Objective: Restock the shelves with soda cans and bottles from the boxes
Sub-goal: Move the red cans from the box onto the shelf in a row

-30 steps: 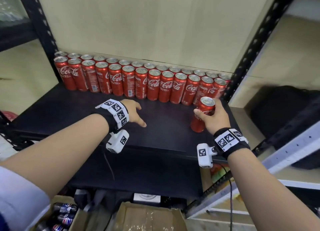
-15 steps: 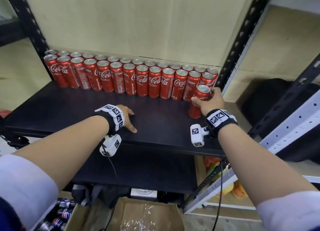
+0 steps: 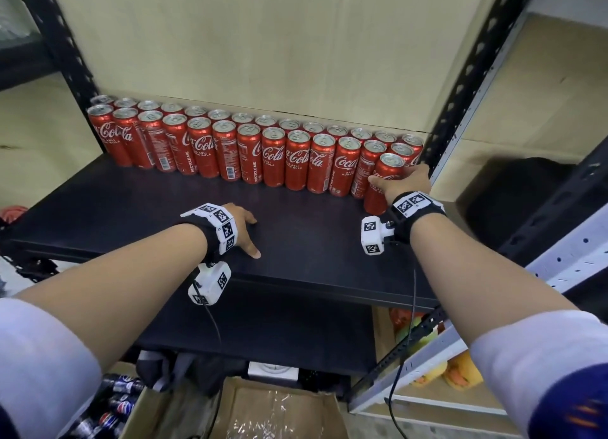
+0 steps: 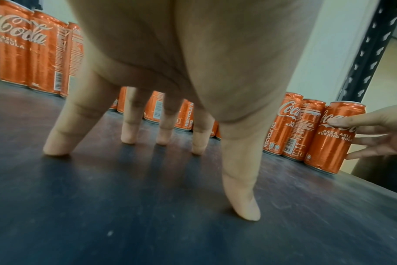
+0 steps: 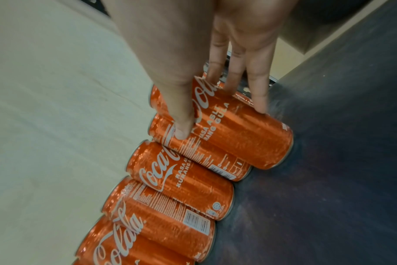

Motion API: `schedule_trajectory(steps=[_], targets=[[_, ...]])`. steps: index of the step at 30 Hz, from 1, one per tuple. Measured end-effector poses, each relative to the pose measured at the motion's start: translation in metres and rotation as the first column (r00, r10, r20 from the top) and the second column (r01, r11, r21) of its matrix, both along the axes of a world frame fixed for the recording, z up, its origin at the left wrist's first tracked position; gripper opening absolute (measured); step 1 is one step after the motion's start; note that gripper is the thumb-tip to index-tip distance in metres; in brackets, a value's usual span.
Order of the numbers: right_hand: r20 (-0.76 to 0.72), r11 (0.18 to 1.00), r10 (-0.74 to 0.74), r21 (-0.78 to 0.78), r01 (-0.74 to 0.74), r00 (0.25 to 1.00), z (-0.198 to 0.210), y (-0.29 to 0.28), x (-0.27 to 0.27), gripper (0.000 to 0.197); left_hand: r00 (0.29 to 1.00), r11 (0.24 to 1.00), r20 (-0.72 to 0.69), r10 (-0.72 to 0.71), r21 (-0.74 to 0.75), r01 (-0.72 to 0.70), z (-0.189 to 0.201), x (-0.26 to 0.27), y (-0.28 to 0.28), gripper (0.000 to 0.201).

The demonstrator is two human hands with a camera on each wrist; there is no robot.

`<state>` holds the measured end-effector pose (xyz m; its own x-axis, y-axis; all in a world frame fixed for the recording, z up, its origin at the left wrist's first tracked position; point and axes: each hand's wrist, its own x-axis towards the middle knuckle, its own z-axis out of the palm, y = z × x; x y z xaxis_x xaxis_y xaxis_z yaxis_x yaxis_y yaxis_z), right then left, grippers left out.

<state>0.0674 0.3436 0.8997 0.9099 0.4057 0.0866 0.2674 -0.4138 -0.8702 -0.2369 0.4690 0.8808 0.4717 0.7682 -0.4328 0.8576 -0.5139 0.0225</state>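
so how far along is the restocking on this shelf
Done: two full rows of red cans stand upright along the back of the black shelf. In hand: the right hand grips a can at the right end, starting a third row, while the left hand rests fingertips on the shelf. Left: the shelf's front is bare, and Pepsi bottles lie in a box below.

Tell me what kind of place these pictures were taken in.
Probably a shop stockroom or storage area. Slotted metal shelving uprights frame a black shelf lined with two rows of identical red cola cans, and open cardboard boxes sit on the floor below, one holding more soda cans.
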Motion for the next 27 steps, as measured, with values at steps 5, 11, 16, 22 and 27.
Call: schedule_trajectory(steps=[5,11,16,22,27], targets=[[-0.009,1.0,0.003,0.006,-0.003,1.0,-0.001,0.002,0.001,0.084,1.0,1.0,0.002,0.023,-0.006,-0.023,0.0,0.001,-0.001,0.099],[-0.046,0.998,0.055,-0.021,-0.056,0.997,0.003,0.003,0.005,0.09,0.999,0.999,-0.001,0.042,-0.013,-0.042,0.003,0.001,-0.006,0.099],[-0.112,0.997,0.055,0.055,-0.049,0.992,-0.004,-0.007,0.003,0.096,0.999,0.999,0.014,0.052,-0.013,-0.052,0.005,0.002,-0.01,0.098],[-0.048,0.991,0.128,0.03,-0.127,0.991,-0.007,-0.049,-0.028,0.07,0.988,0.997,0.138,0.071,0.006,-0.073,-0.004,-0.008,-0.014,0.098],[0.038,0.88,0.426,-0.248,-0.404,0.904,-0.018,-0.114,-0.062,0.062,0.972,0.992,0.232,0.04,0.105,-0.066,-0.028,-0.03,-0.035,0.082]])
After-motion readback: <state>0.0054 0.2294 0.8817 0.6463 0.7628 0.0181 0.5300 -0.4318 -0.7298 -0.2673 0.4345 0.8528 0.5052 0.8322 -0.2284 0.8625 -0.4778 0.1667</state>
